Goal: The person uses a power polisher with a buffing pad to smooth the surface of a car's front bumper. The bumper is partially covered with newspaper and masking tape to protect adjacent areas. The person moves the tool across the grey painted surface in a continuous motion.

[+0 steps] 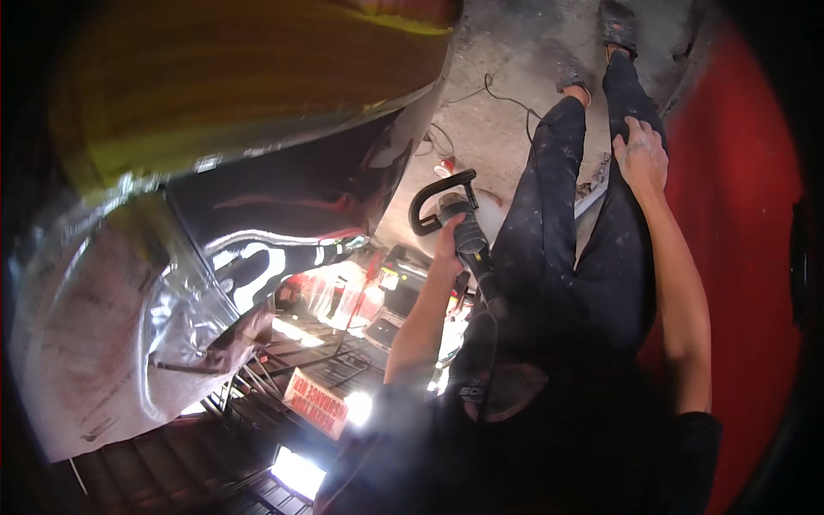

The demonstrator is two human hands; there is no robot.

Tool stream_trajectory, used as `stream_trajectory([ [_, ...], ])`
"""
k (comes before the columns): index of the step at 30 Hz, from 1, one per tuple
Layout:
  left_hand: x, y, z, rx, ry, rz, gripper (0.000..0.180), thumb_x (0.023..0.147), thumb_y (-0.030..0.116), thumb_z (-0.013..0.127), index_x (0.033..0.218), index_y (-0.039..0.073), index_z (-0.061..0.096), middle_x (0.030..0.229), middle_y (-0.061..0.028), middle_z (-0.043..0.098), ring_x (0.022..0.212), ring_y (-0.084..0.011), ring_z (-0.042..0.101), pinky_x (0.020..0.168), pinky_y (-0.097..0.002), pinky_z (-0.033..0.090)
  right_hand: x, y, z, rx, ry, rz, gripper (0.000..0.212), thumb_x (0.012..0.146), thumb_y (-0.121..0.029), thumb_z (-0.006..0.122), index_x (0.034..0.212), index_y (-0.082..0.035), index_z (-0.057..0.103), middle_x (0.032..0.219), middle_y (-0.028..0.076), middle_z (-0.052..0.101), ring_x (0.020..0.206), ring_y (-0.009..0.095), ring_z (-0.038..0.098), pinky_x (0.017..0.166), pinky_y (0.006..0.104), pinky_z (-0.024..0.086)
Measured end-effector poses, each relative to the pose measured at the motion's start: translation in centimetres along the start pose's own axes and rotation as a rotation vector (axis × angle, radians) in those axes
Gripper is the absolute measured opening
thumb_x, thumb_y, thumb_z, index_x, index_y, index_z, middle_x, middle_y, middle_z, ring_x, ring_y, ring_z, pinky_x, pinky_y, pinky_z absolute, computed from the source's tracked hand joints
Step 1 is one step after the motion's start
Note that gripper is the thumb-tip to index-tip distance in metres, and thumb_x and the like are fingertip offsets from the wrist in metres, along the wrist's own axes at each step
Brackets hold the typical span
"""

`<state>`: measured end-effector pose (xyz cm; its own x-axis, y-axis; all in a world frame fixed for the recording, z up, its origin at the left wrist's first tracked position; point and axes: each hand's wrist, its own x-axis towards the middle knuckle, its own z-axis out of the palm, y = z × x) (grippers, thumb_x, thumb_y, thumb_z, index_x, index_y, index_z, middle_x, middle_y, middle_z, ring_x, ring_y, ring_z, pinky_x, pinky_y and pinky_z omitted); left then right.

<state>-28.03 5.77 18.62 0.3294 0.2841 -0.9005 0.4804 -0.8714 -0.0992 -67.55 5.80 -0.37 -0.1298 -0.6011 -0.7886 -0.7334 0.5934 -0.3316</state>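
I see the left hand (446,245) mid-frame, fingers wrapped tight round the body of a black polisher (455,219) w/ loop handle, held near the glossy black car panel (292,206) at centre-left. Right hand (641,154), upper right, lies flat on the knee, fingers loosely together. Risk imo: one-handed grip could let the tool twist & mark the panel; cord (506,99) on the floor near the feet could snag.

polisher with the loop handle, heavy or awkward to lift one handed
The polisher looks fairly heavy for its size: a thick motor body with a round pad. Gripped by the left hand alone it probably tips pad-first. Its cord is floppy and may drag.
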Motion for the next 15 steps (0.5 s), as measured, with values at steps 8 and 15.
stream_trajectory([
  [8,-0.4,0.3,3.5,0.052,-0.013,-0.035,0.022,0.092,0.027,0.070,0.100,0.008,0.063,0.076,-0.0041,0.064,0.062,-0.0190,0.065,0.059,-0.0358,0.057,-0.2,0.1,-0.2,0.049,0.060,-0.048,0.040,0.092,-0.025,0.066,0.127,-0.005,0.063,0.118,0.016,0.068,0.113,0.037,0.062,0.091,0.0480,0.054],
  [15,0.1,0.5,3.9,0.081,0.011,-0.057,0.024,0.091,0.028,0.070,0.101,0.007,0.064,0.077,-0.0049,0.065,0.063,-0.0199,0.066,0.060,-0.0354,0.058,0.0,0.2,-0.6,0.046,0.053,-0.050,0.038,0.092,-0.025,0.066,0.125,-0.006,0.064,0.115,0.015,0.069,0.112,0.038,0.063,0.091,0.0489,0.054],
])
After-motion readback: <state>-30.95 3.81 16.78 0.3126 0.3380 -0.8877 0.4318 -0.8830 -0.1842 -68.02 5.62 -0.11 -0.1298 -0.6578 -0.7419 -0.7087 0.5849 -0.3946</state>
